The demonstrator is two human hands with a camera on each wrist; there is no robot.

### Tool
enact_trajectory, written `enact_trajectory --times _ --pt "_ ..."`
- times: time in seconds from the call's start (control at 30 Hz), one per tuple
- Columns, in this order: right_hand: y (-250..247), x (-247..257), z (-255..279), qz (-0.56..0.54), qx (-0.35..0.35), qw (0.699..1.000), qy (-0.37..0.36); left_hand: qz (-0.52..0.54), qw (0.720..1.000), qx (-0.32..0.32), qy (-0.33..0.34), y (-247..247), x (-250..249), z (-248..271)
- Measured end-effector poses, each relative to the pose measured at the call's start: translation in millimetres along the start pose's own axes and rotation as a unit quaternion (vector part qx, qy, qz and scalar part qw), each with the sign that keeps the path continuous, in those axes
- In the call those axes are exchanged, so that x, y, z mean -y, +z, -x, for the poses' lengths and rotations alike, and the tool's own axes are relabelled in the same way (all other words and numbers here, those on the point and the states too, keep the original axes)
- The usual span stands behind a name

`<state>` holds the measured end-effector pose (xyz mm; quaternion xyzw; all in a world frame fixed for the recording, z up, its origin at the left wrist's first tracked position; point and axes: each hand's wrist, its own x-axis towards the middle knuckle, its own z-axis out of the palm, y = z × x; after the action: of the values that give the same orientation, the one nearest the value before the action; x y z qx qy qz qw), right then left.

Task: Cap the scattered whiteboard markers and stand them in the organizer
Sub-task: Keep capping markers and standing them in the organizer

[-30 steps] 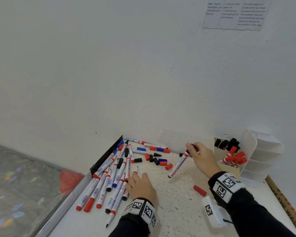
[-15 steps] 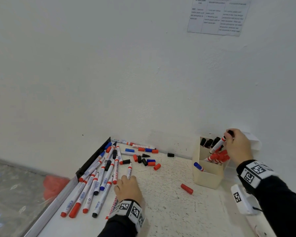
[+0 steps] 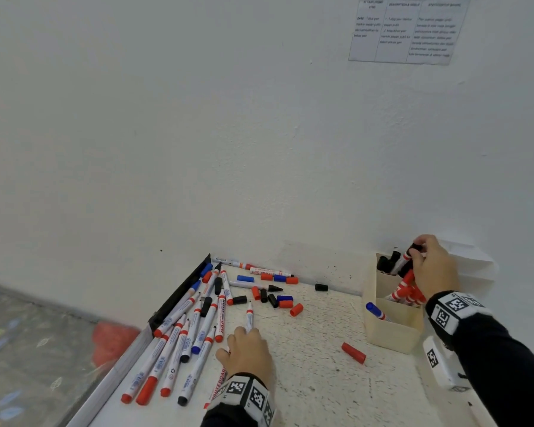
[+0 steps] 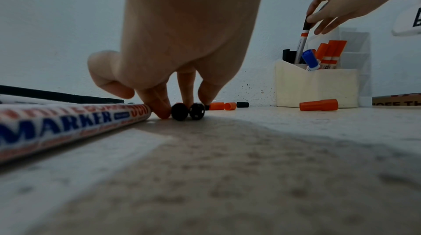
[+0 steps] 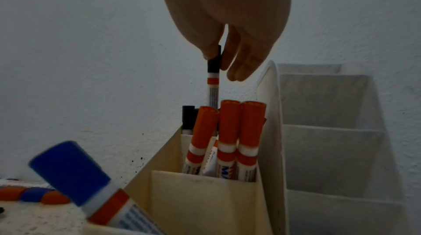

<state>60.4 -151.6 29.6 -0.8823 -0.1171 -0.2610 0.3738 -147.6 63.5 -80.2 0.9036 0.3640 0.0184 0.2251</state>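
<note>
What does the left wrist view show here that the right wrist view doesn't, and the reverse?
Only the left wrist view shows the left hand with fingertips on the table beside a lying marker. Only the right wrist view shows the organizer dividers up close. Both show the right hand pinching the black-capped marker above the rear compartment, plus the red-capped markers and the blue-capped marker.

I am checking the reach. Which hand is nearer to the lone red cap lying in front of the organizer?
Left, by a little. The left hand rests on the table to the left of the red cap. The right hand is raised over the organizer, holding a black-capped marker.
</note>
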Motion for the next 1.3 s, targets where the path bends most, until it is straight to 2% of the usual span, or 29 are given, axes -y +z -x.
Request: enact_trajectory --times 0.03,0.1,0.17,0.23,0.27,0.37,0.47,0.5,0.53,0.57,0.67,0.73,0.77,0.87,0.97,1.17,1.23,1.3 --pt "2.6 -2.5 -2.0 0.028 0.011 1.000 -0.004 -0.001 1.000 0.006 -0.003 0.9 -0.2 -1.0" --pt "9.5 -9.7 -5.5 0.103 0.090 0.991 -0.007 -0.002 1.000 0.012 -0.006 3.1 0.5 -4.3" --pt "17.3 -17.8 -5.8 0.197 0.192 0.961 0.002 0.005 1.000 0.005 -0.006 3.9 2.0 -6.9" --pt "22.1 -22.2 -4.0 0.256 0.243 0.935 0.022 0.020 1.000 -0.002 -0.002 4.5 3.5 -8.5" --pt "23.3 -20.5 -1.7 0.260 0.251 0.932 0.029 0.028 1.000 -0.005 0.000 4.3 3.8 -8.8" --pt "23.4 -0.7 10.3 0.239 0.241 0.940 0.022 0.063 0.998 -0.021 -0.002 2.4 4.5 -9.1" --pt "23.1 39.6 30.9 0.151 0.178 0.971 -0.056 0.135 0.989 -0.052 -0.017 -0.6 2.6 -8.5" --pt "25.0 52.9 39.1 0.105 0.187 0.974 -0.076 0.158 0.985 -0.063 -0.021 -1.5 1.1 -8.1" --pt "27.7 65.9 49.4 0.065 0.226 0.969 -0.081 0.184 0.980 -0.069 -0.025 -3.0 -0.6 -8.3" --pt "32.7 75.5 60.8 0.037 0.287 0.954 -0.074 0.215 0.974 -0.069 -0.032 -5.0 -2.6 -8.2" --pt "54.1 95.0 102.4 0.023 0.474 0.878 -0.062 0.284 0.956 -0.059 -0.045 -12.6 -8.8 -4.8" --pt "71.3 99.1 129.7 0.046 0.537 0.840 -0.058 0.291 0.953 -0.079 -0.030 -13.1 -8.9 -2.7" --pt "80.0 98.6 140.6 0.062 0.551 0.831 -0.052 0.295 0.951 -0.092 -0.023 -11.8 -7.8 -2.0" --pt "98.1 92.6 158.2 0.095 0.549 0.830 -0.035 0.307 0.946 -0.106 -0.004 -4.5 -4.6 -5.4" --pt "100.7 86.5 159.2 0.086 0.526 0.846 -0.026 0.269 0.960 -0.082 0.000 3.4 -2.5 -11.5" --pt "85.9 75.2 130.8 -0.026 0.370 0.929 -0.021 0.161 0.983 -0.088 0.019 6.0 1.8 -11.9" --pt "82.1 70.1 122.4 -0.074 0.319 0.945 -0.005 0.147 0.985 -0.088 0.035 5.2 1.9 -12.1" --pt "79.9 66.9 118.5 -0.119 0.294 0.948 0.022 0.147 0.984 -0.083 0.057 5.4 1.1 -13.5"
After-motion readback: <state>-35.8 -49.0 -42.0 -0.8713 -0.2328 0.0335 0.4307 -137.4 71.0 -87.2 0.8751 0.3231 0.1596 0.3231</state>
